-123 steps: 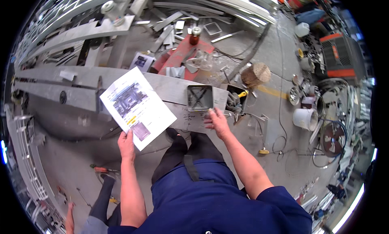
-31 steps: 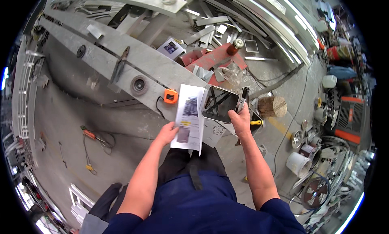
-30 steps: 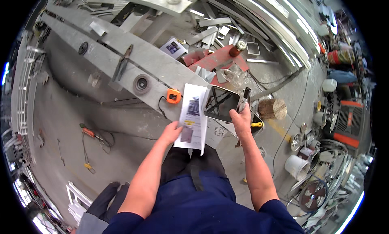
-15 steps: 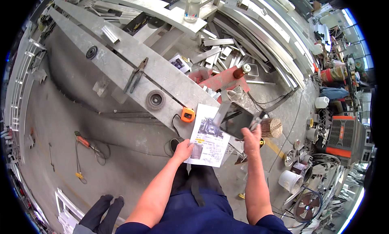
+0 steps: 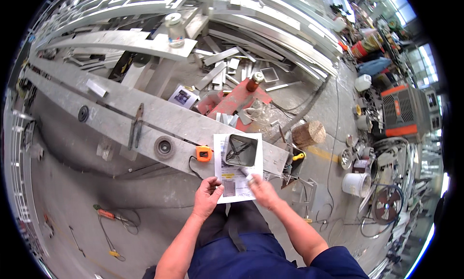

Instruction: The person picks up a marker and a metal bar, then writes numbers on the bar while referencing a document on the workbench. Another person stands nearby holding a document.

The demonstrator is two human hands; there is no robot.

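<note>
My left hand (image 5: 208,198) pinches the lower left edge of a white printed sheet (image 5: 246,194), which carries pictures, highlighted lines and handwriting. The sheet lies over the right end of a long grey metal beam (image 5: 183,155) and hangs past its near edge. On the sheet's upper half is a dark, hollow square metal piece (image 5: 249,158), its open side up. My right hand (image 5: 265,191) is over the sheet's right edge, just below the square piece. Motion smears its fingers, and a blurred grey bit by their tips cannot be made out. An orange tape measure (image 5: 203,154) sits left of the sheet.
Along the beam lie a round brush wheel (image 5: 165,147), pliers (image 5: 137,126) and a black disc (image 5: 83,113). Beyond are a brown bottle (image 5: 253,83) on red metal, a jar (image 5: 175,31) and aluminium offcuts. A log (image 5: 309,134) and white bucket (image 5: 356,184) stand right.
The square metal piece has moved left from beside the sheet onto its upper half. My right hand has come left and nearer to me. My left hand still holds the sheet's edge.
</note>
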